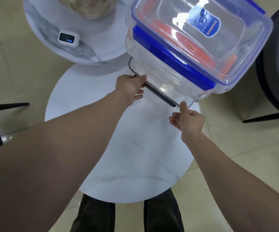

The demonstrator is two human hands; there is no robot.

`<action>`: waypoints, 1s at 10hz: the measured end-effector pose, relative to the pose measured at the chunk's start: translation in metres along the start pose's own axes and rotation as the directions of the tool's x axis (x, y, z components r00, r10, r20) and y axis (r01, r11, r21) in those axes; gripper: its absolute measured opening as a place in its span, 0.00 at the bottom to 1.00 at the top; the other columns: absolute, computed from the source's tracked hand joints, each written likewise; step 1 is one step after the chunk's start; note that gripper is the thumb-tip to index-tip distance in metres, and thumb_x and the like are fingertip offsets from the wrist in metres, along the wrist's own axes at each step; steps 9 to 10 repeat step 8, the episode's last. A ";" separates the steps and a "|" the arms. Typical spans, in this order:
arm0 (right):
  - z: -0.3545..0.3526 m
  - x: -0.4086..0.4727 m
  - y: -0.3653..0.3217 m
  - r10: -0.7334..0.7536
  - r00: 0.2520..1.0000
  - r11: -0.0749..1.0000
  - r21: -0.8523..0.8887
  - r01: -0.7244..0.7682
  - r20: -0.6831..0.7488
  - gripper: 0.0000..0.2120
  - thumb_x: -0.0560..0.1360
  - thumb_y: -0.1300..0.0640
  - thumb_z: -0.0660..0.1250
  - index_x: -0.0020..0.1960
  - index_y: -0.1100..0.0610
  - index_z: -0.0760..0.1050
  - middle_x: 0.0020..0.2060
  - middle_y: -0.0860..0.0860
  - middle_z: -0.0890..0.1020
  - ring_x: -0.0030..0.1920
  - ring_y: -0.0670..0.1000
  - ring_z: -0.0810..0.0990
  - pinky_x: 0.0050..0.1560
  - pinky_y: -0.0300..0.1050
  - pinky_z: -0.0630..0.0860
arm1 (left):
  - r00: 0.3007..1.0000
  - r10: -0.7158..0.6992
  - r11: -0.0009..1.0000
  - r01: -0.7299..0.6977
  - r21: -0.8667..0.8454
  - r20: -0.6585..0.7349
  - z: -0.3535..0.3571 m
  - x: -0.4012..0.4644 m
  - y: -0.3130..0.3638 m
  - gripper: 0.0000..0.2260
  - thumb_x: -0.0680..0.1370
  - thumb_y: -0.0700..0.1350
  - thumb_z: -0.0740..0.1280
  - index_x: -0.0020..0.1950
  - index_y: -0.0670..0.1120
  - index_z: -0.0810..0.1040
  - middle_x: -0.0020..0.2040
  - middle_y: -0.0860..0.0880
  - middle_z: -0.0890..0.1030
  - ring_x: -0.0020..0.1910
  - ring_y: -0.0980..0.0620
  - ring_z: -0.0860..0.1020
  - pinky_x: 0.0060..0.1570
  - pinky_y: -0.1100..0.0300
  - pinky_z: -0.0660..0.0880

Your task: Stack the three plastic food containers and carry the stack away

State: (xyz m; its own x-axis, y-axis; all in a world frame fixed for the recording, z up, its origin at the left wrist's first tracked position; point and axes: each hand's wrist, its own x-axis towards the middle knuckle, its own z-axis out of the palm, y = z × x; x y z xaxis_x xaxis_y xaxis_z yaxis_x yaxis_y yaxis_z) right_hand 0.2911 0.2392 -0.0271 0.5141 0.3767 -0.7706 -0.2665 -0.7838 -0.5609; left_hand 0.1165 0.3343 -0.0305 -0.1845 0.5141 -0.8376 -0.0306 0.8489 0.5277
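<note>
Currently: stacked containers (194, 47) at one o'clock; left hand (130, 86) clenches the black handle (158, 94), right hand (189, 118) loosely supports the base. Risk: tilted stack slides off.

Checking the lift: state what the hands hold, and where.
The container stack, at its base: left hand on the black handle, right hand near the handle's other end.

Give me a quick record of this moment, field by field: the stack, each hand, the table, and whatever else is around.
stack: clear plastic containers, top lid blue-rimmed with blue clips, orange showing inside
handle: black bar at stack's base
left hand: gripping handle's left end
right hand: at handle's right end, thumb up, grip unclear
table: white marble-pattern round top
other: small white device on farther table; dark chair at right
</note>
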 end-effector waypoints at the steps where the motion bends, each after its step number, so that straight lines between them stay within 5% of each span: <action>1: 0.000 -0.001 -0.002 0.031 0.999 0.999 0.036 -0.031 0.020 0.23 0.77 0.49 0.71 0.55 0.71 0.77 0.43 0.63 0.86 0.35 0.56 0.86 0.39 0.48 0.85 | 0.999 0.030 0.999 -0.030 -0.026 -0.013 0.003 -0.001 -0.005 0.14 0.78 0.49 0.73 0.58 0.44 0.76 0.52 0.46 0.84 0.48 0.48 0.83 0.47 0.52 0.84; 5: 0.003 0.002 -0.007 0.061 0.998 0.998 0.013 -0.061 0.031 0.15 0.77 0.50 0.70 0.48 0.62 0.74 0.39 0.59 0.85 0.36 0.57 0.84 0.42 0.50 0.85 | 0.990 0.102 0.992 -0.108 -0.069 -0.093 0.013 -0.009 -0.020 0.10 0.78 0.51 0.71 0.45 0.47 0.74 0.45 0.46 0.82 0.40 0.48 0.81 0.44 0.55 0.84; 6: 0.000 0.002 -0.006 0.061 0.998 0.998 -0.022 -0.060 0.033 0.17 0.76 0.48 0.70 0.53 0.63 0.76 0.41 0.60 0.86 0.37 0.57 0.85 0.43 0.50 0.85 | 0.993 0.081 0.993 -0.088 -0.078 -0.084 0.010 -0.012 -0.021 0.16 0.76 0.51 0.73 0.57 0.43 0.76 0.46 0.45 0.82 0.39 0.48 0.80 0.46 0.54 0.84; 10: -0.004 -0.003 -0.003 0.037 0.999 0.997 -0.061 -0.037 -0.001 0.18 0.75 0.48 0.69 0.54 0.63 0.76 0.40 0.59 0.85 0.35 0.57 0.84 0.42 0.50 0.85 | 0.993 0.068 0.994 -0.076 -0.073 -0.097 0.000 -0.022 -0.026 0.19 0.75 0.52 0.73 0.59 0.43 0.76 0.45 0.46 0.83 0.37 0.48 0.80 0.48 0.51 0.85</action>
